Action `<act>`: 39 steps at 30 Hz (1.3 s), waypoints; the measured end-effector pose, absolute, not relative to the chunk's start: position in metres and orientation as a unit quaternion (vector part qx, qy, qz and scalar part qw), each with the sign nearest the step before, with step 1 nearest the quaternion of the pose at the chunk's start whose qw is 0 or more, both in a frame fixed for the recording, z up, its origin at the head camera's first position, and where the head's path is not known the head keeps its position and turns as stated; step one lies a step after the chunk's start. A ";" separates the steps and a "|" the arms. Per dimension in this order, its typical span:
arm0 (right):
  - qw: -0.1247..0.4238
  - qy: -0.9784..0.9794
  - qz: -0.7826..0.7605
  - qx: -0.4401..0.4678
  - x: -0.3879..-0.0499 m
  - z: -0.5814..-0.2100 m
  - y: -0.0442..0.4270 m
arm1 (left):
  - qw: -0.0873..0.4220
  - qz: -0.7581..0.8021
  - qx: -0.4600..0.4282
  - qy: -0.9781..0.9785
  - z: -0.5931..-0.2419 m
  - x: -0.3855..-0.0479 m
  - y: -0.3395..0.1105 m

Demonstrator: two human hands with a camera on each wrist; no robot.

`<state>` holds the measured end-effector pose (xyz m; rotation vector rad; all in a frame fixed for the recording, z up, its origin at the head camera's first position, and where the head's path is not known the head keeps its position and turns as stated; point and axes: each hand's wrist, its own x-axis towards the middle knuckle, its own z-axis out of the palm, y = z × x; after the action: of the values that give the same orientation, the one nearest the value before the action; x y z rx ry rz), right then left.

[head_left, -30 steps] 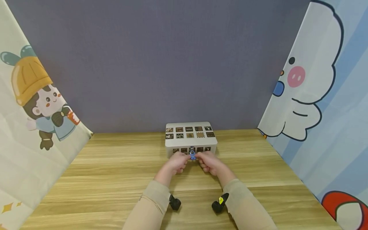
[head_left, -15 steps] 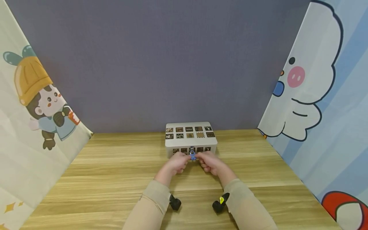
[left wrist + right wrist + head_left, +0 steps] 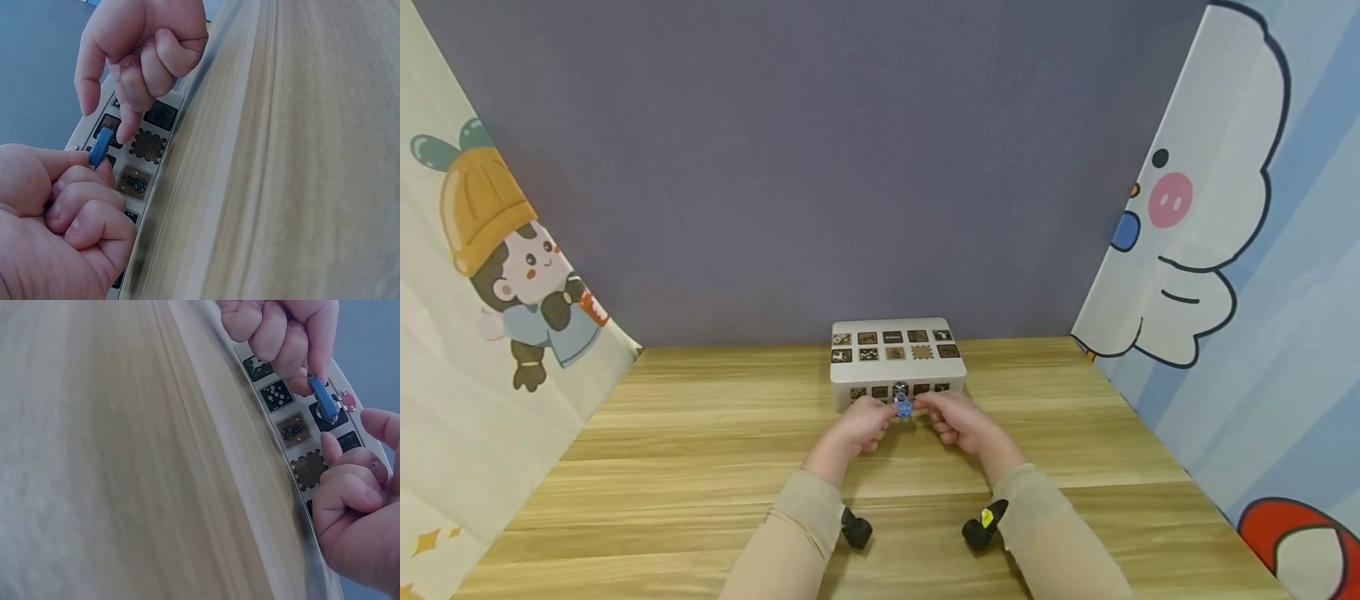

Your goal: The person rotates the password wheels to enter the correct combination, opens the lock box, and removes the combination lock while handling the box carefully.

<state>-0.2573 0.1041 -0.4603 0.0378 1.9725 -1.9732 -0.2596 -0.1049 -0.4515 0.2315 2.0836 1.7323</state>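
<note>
Now the left hand (image 3: 862, 422) pinches the blue padlock (image 3: 903, 407) at the box's (image 3: 895, 370) six o'clock; the right hand (image 3: 957, 420), toward four, has thumb and forefinger parted, empty. A slack pinch might let it swing.

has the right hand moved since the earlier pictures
Yes: against the white box in the head view, the right hand has shifted slightly to the right, away from the blue padlock.

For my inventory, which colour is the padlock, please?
The padlock is blue, clearest in the right wrist view.
</note>
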 end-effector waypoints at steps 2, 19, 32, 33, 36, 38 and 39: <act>0.177 0.694 -0.698 0.011 -0.258 -0.460 0.105 | 0.210 0.623 0.083 0.749 -0.452 -0.260 -0.105; 0.180 0.702 -0.690 0.008 -0.259 -0.457 0.110 | 0.212 0.618 0.082 0.753 -0.453 -0.261 -0.105; 0.175 0.718 -0.674 0.002 -0.257 -0.459 0.098 | 0.214 0.623 0.086 0.747 -0.451 -0.260 -0.106; 0.175 0.719 -0.673 0.001 -0.258 -0.460 0.097 | 0.214 0.624 0.086 0.747 -0.451 -0.260 -0.106; 0.175 0.720 -0.671 -0.004 -0.258 -0.462 0.095 | 0.211 0.623 0.088 0.748 -0.451 -0.260 -0.106; 0.176 0.719 -0.673 -0.006 -0.258 -0.462 0.094 | 0.214 0.624 0.087 0.747 -0.451 -0.261 -0.105; 0.176 0.718 -0.673 -0.008 -0.258 -0.463 0.094 | 0.214 0.624 0.087 0.747 -0.451 -0.260 -0.105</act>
<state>-0.2581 0.0937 -0.4626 -0.0222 2.0334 -1.9061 -0.2604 -0.1054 -0.4513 0.2424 2.0717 1.7312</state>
